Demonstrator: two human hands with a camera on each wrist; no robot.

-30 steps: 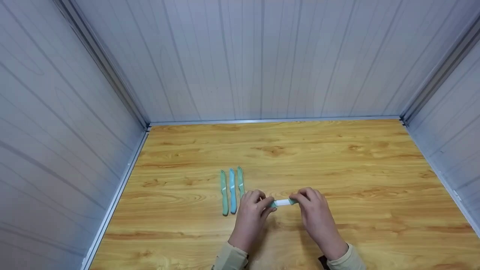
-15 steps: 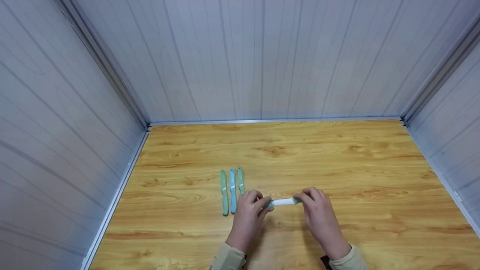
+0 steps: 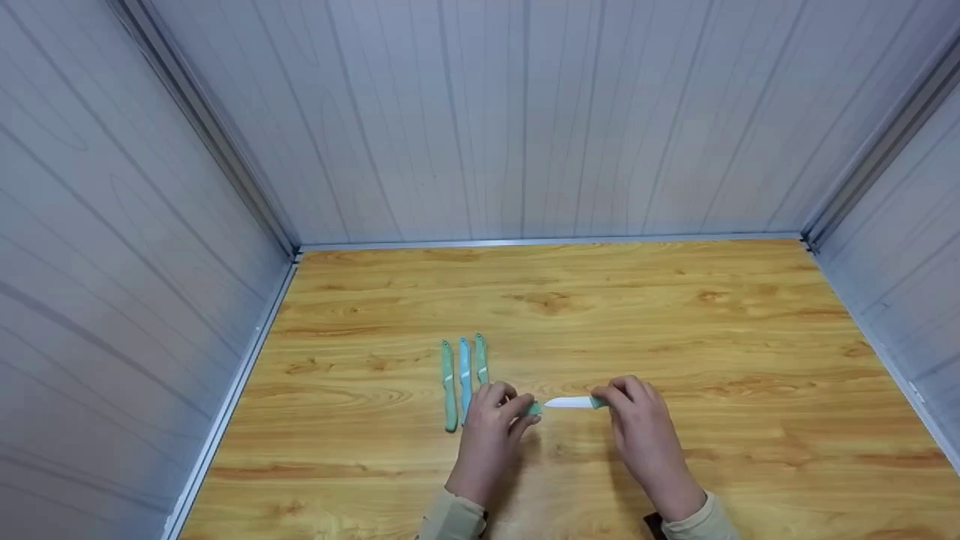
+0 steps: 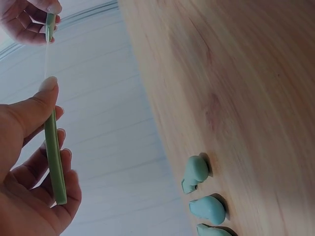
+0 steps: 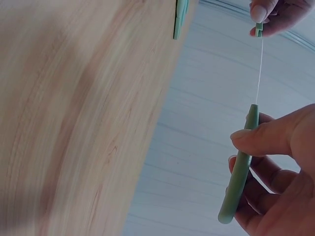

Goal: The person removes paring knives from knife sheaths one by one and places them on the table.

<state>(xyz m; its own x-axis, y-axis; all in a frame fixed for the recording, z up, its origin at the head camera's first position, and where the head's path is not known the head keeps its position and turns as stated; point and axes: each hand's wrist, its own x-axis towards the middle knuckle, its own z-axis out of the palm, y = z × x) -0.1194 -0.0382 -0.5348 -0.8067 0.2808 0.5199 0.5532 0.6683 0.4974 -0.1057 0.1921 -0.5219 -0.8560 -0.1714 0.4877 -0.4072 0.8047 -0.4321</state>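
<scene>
My right hand [image 3: 643,435] pinches a paring knife by its green handle [image 5: 240,172], with the white blade [image 3: 570,403] bare and pointing left. My left hand [image 3: 487,435] holds the knife's green sheath [image 4: 54,157] between thumb and fingers. In the head view the blade tip lies just off the sheath's mouth, almost in line with it. Both hands are raised above the table. Left of them lie a green sheathed knife [image 3: 448,386], a blue one [image 3: 465,371] and another green one [image 3: 481,356], side by side; the left hand partly hides the latter two.
The wood-grain table [image 3: 712,322] is bounded by pale panel walls at the back [image 3: 555,127] and on both sides. Metal strips run along the table's edges. Beige sleeves [image 3: 454,517] cover the forearms.
The hands have drawn apart, the left one shifting left with the sheath and the right one slightly right with the knife. More blade shows, now out to its tip. The three other knives stayed put.
</scene>
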